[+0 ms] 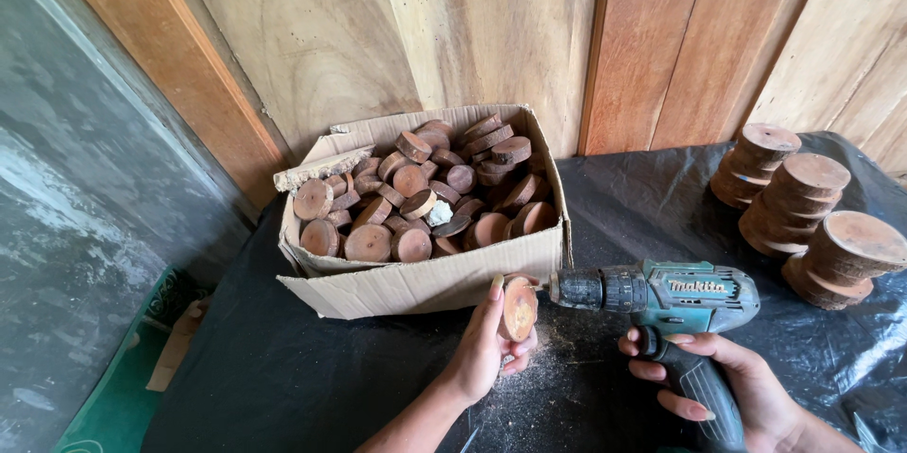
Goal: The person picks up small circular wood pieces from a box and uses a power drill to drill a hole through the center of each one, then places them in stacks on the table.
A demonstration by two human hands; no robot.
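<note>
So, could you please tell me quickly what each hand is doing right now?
Left hand: closed on a round wood slice, held on edge.
Right hand: closed around the grip of a teal cordless drill.

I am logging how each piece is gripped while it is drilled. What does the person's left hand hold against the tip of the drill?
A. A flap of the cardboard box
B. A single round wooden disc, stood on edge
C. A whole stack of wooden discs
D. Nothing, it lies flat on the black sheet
B: the left hand pinches one wooden disc upright, its face turned to the teal drill that the right hand grips.
</note>
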